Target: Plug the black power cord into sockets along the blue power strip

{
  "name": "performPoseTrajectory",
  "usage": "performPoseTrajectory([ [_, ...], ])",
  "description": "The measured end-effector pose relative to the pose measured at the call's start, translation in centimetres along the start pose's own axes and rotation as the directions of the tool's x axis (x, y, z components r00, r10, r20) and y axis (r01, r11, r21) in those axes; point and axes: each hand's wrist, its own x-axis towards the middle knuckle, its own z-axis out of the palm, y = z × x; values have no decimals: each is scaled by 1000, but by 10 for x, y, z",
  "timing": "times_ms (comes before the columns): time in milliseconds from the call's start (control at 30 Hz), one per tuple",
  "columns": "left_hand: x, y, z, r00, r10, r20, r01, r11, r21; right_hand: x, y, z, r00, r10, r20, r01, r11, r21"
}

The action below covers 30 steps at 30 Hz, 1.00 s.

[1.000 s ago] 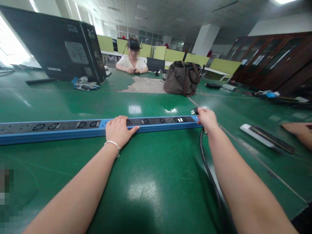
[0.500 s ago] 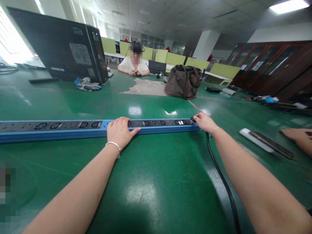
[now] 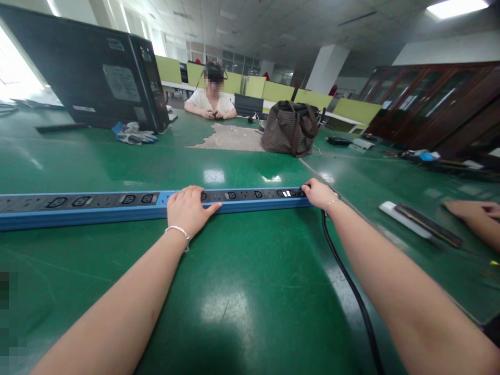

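Observation:
A long blue power strip point(image 3: 258, 203) with a black face and several sockets runs across the green table. My left hand point(image 3: 189, 207) is closed over its middle, fingers on top and thumb stretched along the front edge. At the strip's right end, my right hand point(image 3: 318, 194) pinches a small black piece that looks like a plug point(image 3: 302, 190); the fingers hide most of it. It sits at the last socket; how deep it sits I cannot tell. A thick black cable point(image 3: 349, 276) emerges below my right hand and curves toward the table's near side.
A black computer tower point(image 3: 117, 83) and work gloves point(image 3: 135, 134) stand back left. Behind the strip is a brown bag point(image 3: 288, 129). A person point(image 3: 211, 101) sits opposite. On the right lie a white and black bar point(image 3: 420, 224) and another person's hand point(image 3: 474, 213).
The view has shifted slightly. The black piece shows less than before and sits closer against the strip's end. My left hand stays on the strip.

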Motion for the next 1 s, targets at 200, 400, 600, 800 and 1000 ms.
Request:
performPoseTrajectory([
  [200,0,0,1,1000,5,-2,-5,1000,8,-9,-1,9,1000,14,-6,-14,1000,-24],
  [400,0,0,0,1000,1,9,-1,1000,16,1,-2,2,994,7,105,-5,1000,-20],
  [600,0,0,-1,1000,-1,19,1,1000,15,-5,-3,9,999,43,8,-43,999,-11],
  [800,0,0,-2,1000,-7,25,6,1000,18,-3,0,13,998,53,23,-53,999,-1],
  [1000,0,1,-2,999,-7,31,7,1000,-11,-4,-1,11,997,70,37,-71,997,23],
])
